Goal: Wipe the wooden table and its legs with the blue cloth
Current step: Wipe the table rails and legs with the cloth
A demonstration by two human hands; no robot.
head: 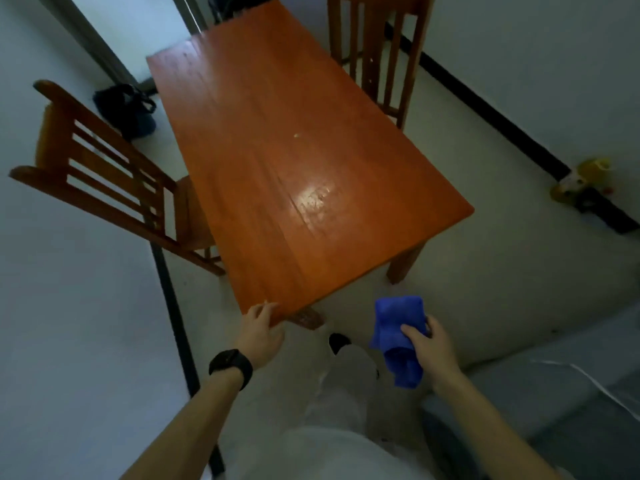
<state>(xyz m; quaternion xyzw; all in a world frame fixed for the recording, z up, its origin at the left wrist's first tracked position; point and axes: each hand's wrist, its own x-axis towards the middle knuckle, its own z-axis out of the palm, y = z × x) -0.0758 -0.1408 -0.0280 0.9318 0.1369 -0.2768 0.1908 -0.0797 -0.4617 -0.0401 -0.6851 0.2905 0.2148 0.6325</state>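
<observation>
i count one wooden table (277, 150) on my feed. two of its legs show: the near leg (306, 318) and the right leg (405, 263); any others are hidden under the top. there are two wooden chairs, the left chair (104, 174) and the far chair (377, 53). one blue cloth (398, 341). two hands, the left hand (259, 330) and the right hand (429, 344), with one black wristband (230, 367) between them. one dark bag (126, 109) on the floor. one yellowish object (581, 178) by the wall, too blurred for me to name. one pale speck (296, 135) on the tabletop. one dark shoe tip (339, 341).
</observation>
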